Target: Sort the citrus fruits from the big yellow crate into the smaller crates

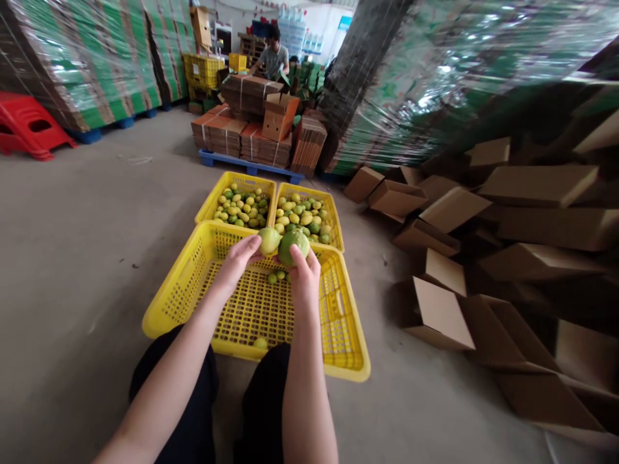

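Note:
Above a large yellow crate (164, 277), my left hand (240, 256) is closed around a pale yellow-green lemon (269, 241). Close beside it, my right hand (304, 277) grips a larger green lemon (293, 246) with a bumpy skin. Both fruits are held up side by side, nearly touching. Inside the crate, several small green lemons (276, 277) lie at the far side, partly hidden by my right hand. One yellow-green lemon (260, 343) rests near the crate's near wall. Behind stand a left crate (206, 203) and a right crate (337, 222), both holding many yellow and green lemons.
Loose cardboard boxes (442, 309) are heaped at the right. Flattened cartons (225, 132) sit on a blue pallet (251, 166) ahead, with a person (275, 58) behind them. Wrapped stacks (111, 58) rise on both sides. A red stool (33, 125) is at the left.

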A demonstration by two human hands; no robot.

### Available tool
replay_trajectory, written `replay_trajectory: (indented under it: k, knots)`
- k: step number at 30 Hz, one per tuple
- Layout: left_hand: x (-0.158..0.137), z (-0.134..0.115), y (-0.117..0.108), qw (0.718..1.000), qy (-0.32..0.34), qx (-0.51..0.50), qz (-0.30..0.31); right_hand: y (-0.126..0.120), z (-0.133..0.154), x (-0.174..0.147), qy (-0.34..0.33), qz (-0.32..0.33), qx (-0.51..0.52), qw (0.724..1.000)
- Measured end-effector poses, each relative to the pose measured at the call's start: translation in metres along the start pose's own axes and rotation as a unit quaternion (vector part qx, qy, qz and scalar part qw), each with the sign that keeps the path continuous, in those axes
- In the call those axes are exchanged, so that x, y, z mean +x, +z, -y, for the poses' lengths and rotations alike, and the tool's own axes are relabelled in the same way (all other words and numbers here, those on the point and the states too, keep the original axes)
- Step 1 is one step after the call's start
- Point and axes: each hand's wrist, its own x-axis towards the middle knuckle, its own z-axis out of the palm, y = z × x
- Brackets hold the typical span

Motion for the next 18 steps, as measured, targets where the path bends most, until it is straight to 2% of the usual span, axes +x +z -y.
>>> replay_trajectory:
  k: [5, 11, 18]
  knots:
    - [0.0, -0.002, -0.002, 0.999, -0.029, 0.027, 0.02, -0.009, -0.002, 0.005, 0.048, 0.0, 0.022, 0.999]
    - [0.001, 0.005, 0.0, 0.996, -0.074, -0.027, 0.037, -0.014, -0.004, 0.012, 0.081, -0.03, 0.072, 0.994]
    - [0.002, 0.005, 0.001, 0.997, -0.083, 0.004, 0.005, -0.009, -0.007, 0.013, 0.18, 0.001, 0.118, 0.977]
